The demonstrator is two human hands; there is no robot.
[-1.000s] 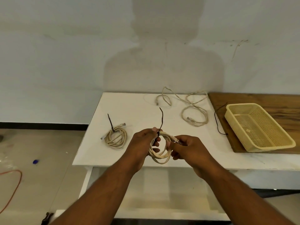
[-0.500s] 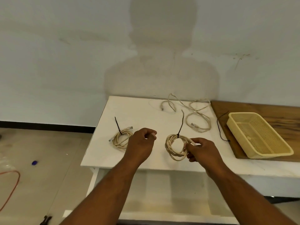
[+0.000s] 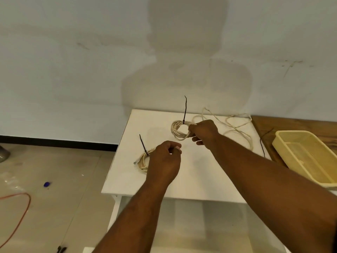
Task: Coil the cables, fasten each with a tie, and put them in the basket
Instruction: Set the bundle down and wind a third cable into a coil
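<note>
My right hand (image 3: 205, 131) grips a coiled beige cable (image 3: 177, 131) by its right side, holding it above the white table (image 3: 127, 181); a black tie (image 3: 185, 110) sticks up from the coil. My left hand (image 3: 165, 161) hovers with fingers curled and holds nothing. It partly hides a second tied coil (image 3: 143, 159) lying on the table at the left. A loose beige cable (image 3: 235, 128) sprawls at the back of the table. The yellow basket (image 3: 291, 143) stands at the right on a wooden board.
A loose black tie (image 3: 263, 141) lies at the edge of the wooden board (image 3: 264, 123) by the basket. The wall rises right behind the table. On the floor at the left lie an orange cord (image 3: 21, 212) and a small blue object (image 3: 46, 184).
My left hand let go of the tied coil. My right hand carried it away from me, up over the table's middle. The view shifted left.
</note>
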